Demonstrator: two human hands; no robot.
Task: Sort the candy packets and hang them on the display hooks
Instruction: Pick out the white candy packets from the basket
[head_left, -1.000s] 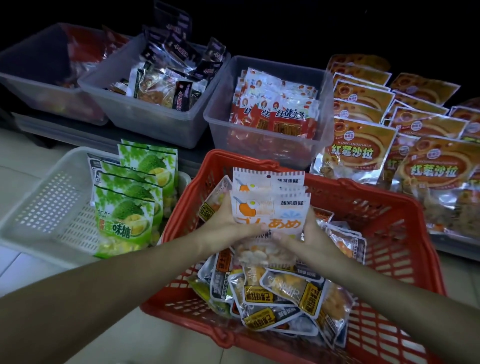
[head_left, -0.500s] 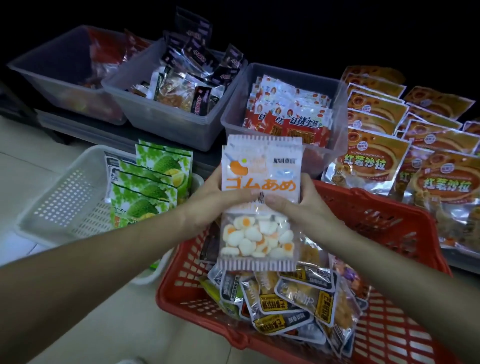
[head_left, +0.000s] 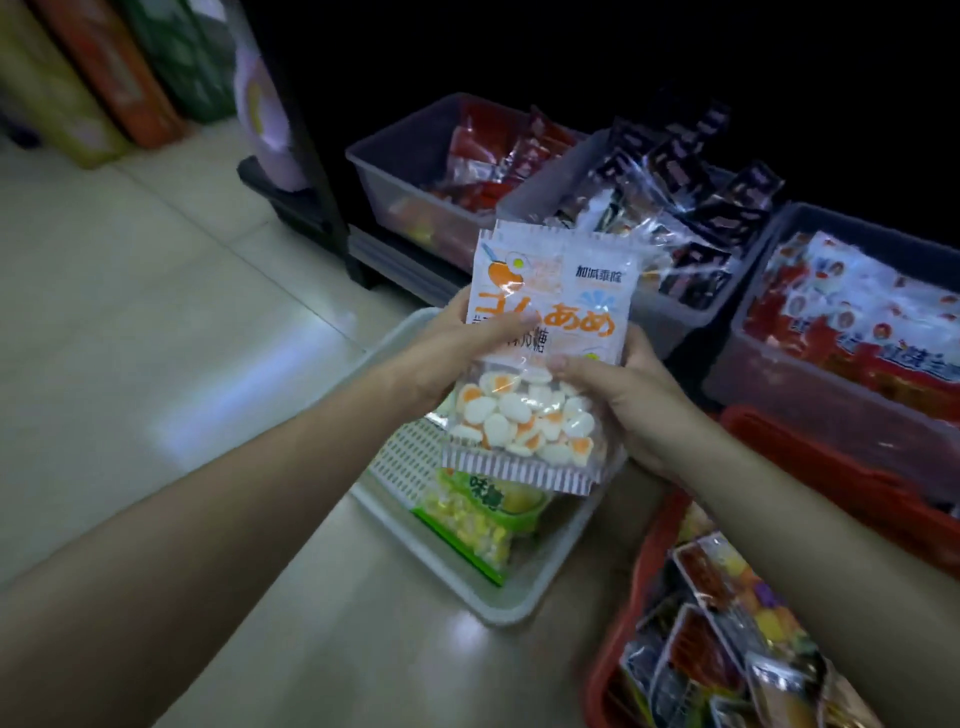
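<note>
Candy packet (head_left: 566, 312) held above a white basket (head_left: 514, 609) on pale, glossy floor (head_left: 156, 338).

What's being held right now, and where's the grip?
Egg-candy packets, gripped mid-height: left hand on the left edge, right hand on the right edge.

Pale tiled floor (head_left: 156, 312), glossy, with light patches reflected on it. White perforated basket (head_left: 519, 608) sits on the floor. Red plastic basket (head_left: 810, 452) just to its right, cut off by the frame edge. Behind both, three translucent grey tubs in a row on a low dark shelf (head_left: 400, 260): left tub (head_left: 395, 187), middle tub (head_left: 670, 317), right tub (head_left: 753, 374). Dark upright post (head_left: 306, 171) left of the shelf. Far top left, blurred yellow, orange and green upright panels (head_left: 109, 78); what they are, cannot tell.
</note>
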